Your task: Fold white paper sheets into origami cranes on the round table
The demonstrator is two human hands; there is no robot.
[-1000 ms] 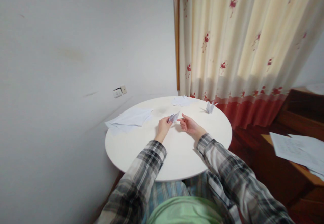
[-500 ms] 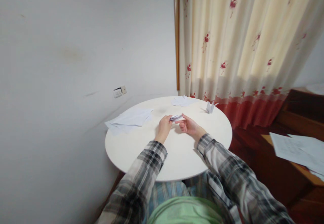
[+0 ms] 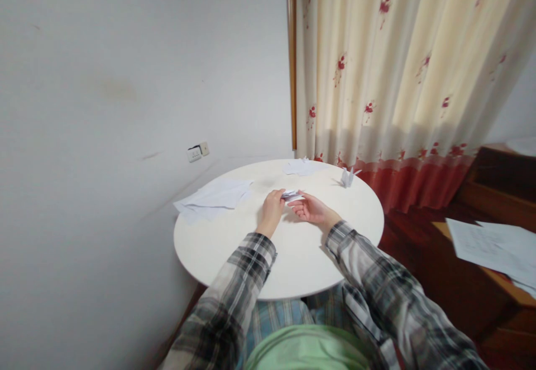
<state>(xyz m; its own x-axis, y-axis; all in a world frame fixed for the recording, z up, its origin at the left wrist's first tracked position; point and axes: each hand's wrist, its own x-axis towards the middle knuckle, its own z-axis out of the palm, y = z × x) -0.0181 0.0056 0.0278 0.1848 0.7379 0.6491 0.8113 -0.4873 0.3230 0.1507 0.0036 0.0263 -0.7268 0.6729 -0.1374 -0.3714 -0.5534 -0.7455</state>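
Between my hands is a small folded piece of white paper [image 3: 292,196], held just above the round white table [image 3: 293,269]. My left hand [image 3: 272,211] pinches its left end, fingers closed. On the other side, my right hand [image 3: 309,207] grips the right end between thumb and fingers, with the lower fingers curled beneath it. The fingertips partly cover the paper, so its exact shape is hard to make out. A folded paper crane [image 3: 348,177] stands at the table's right rear.
Loose white sheets [image 3: 215,196] lie at the table's left edge, and more paper pieces [image 3: 300,166] at the back. A wall [image 3: 104,191] with a socket [image 3: 195,153] borders the left. Behind hangs a flowered curtain [image 3: 368,80]. Papers [image 3: 494,247] rest on wooden furniture at right.
My right thumb has come down closer to the folded paper and the fingers have shifted slightly under it. The paper appears a little more spread. My left hand has hardly moved.
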